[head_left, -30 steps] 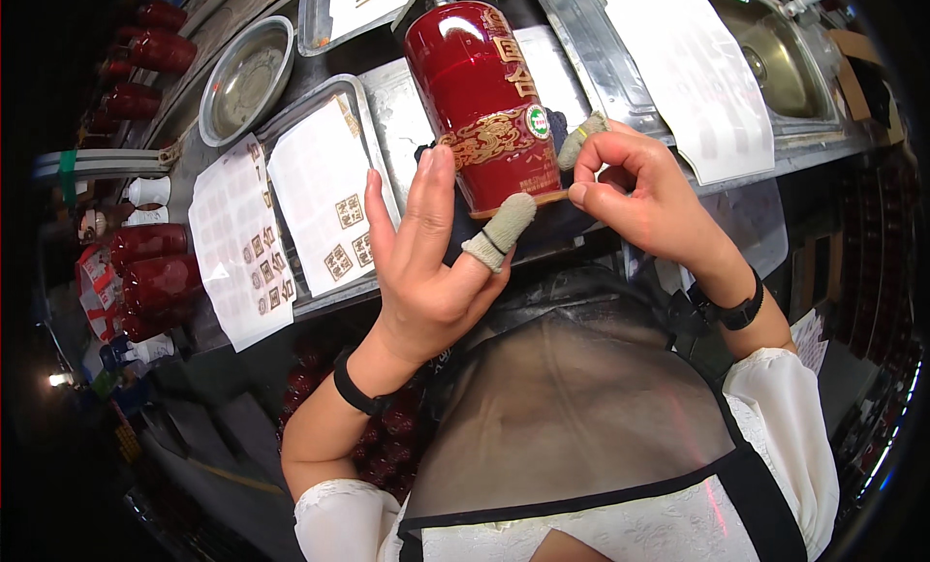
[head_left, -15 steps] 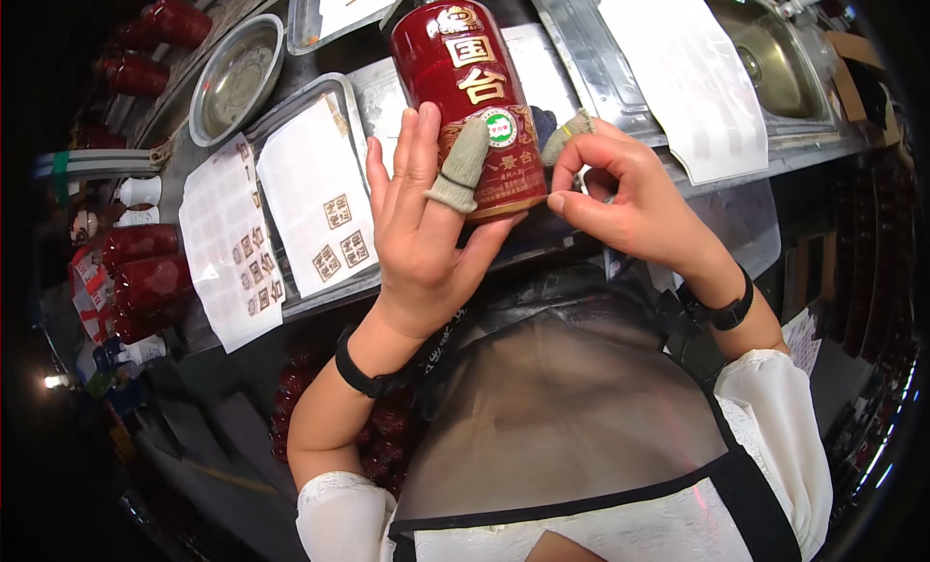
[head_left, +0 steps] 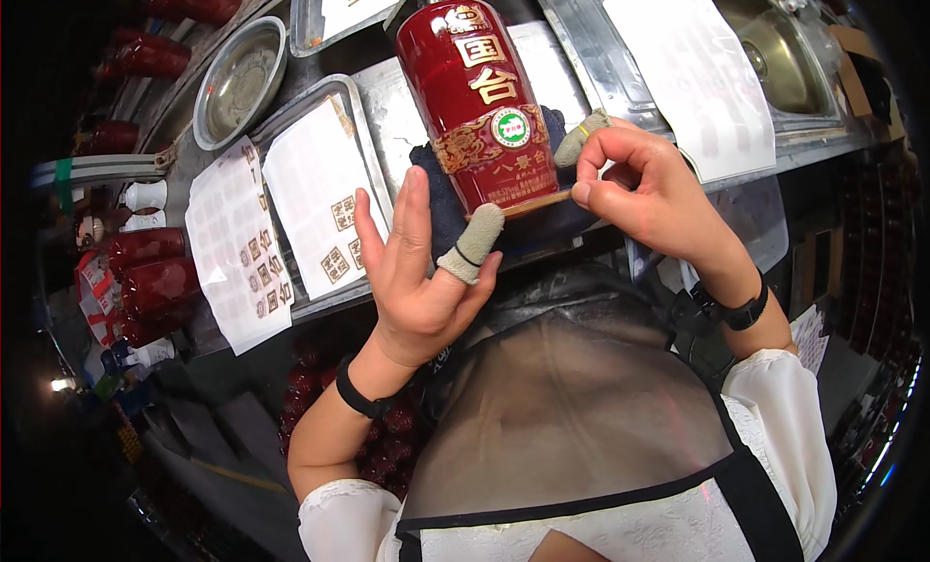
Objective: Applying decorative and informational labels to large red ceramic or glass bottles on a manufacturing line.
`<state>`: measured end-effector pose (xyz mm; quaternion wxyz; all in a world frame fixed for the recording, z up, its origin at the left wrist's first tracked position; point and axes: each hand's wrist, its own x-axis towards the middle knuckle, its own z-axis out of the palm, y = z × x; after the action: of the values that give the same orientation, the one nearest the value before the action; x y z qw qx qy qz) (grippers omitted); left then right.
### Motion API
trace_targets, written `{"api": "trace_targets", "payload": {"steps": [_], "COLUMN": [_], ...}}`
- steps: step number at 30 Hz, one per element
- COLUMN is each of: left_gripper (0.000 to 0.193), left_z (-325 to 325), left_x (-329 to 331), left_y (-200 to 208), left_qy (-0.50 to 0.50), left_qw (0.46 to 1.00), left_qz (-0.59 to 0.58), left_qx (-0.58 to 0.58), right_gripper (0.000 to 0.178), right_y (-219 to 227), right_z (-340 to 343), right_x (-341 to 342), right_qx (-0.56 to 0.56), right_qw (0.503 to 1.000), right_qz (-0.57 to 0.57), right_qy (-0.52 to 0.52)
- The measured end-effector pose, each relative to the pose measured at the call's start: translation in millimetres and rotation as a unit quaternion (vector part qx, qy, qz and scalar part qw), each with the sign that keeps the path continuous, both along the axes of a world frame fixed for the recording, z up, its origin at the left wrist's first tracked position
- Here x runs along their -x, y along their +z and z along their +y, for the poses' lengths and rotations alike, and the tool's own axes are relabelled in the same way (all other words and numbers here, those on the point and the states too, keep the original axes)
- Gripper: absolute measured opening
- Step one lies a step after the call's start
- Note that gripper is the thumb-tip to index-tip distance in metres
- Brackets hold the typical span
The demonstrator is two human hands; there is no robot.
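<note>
A dark red bottle with raised gold lettering and a gold patterned band leans back on a dark blue cloth, neck away from me. A round green-and-white sticker sits on its lower front. My left hand is open beside the bottle's lower left, fingers spread and apart from the glass; its index finger wears a knitted finger cot. At the bottle's lower right edge, my right hand is closed in a pinch, its capped index finger stretched toward the side. Anything between the pinching fingertips is too small to make out.
White sheets with gold label pieces lie left, one in a metal tray. Behind them stands a metal bowl. A long white sheet and a metal sink are on the right. Red bottles stand far left.
My left hand has come off the bottle and moved down toward me, uncovering the gold band. The right hand stays pinched at the lower right edge, shifted slightly rightward.
</note>
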<state>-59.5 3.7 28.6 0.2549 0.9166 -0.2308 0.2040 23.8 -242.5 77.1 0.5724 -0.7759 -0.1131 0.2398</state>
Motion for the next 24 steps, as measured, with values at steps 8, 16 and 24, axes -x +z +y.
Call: {"api": "trace_targets", "payload": {"steps": [8, 16, 24], "left_gripper": [0.051, 0.056, 0.054], "left_z": [-12.7, -34.9, -8.4], "left_x": [-14.8, -38.2, -19.7], "left_y": [17.4, 13.7, 5.1], "left_qy": [-0.009, 0.013, 0.004], "left_qw": [0.997, 0.997, 0.997], "left_qz": [-0.044, -0.07, -0.005], "left_qx": [-0.061, -0.001, 0.074], "right_gripper": [0.011, 0.009, 0.008], "right_y": [-2.0, -15.6, -7.9], "right_z": [2.9, 0.9, -3.9], "right_x": [0.9, 4.5, 0.9], "right_qx": [0.01, 0.012, 0.004], "right_qw": [1.0, 1.0, 1.0], "right_qz": [-0.011, -0.027, 0.01], "right_qy": [-0.008, -0.005, 0.012]}}
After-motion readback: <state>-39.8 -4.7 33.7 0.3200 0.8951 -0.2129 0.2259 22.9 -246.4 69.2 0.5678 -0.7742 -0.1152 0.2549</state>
